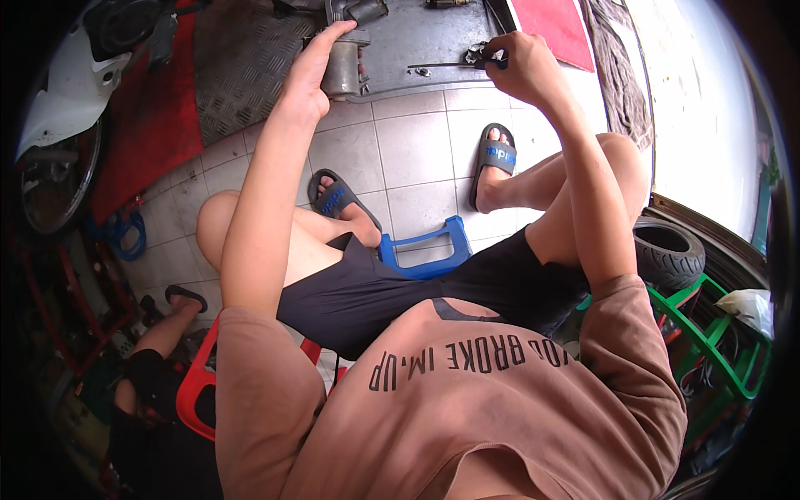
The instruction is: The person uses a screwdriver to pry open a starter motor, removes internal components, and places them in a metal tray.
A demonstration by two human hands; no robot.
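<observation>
My left hand (310, 77) lies with its fingers stretched out along the side of a grey metal cylinder-shaped engine part (342, 71). The fingers are not wrapped round it, and its near side is partly hidden by the hand. In my right hand (527, 68) is a thin dark screwdriver (446, 65), its shaft pointing left over the metal tray (392, 82). The handle is mostly covered by my closed fingers. A small black and silver part (477, 53) sits just beside those fingers, and tiny bits (423, 72) lie below the shaft.
Further metal parts (367, 10) stand at the far edge. Left are a checkered metal plate (242, 67), a red mat (162, 125) and a motorbike wheel (62, 179). A blue stool (425, 268) stands between my legs; a tyre (667, 250) lies right. Another person's leg (171, 325) shows lower left.
</observation>
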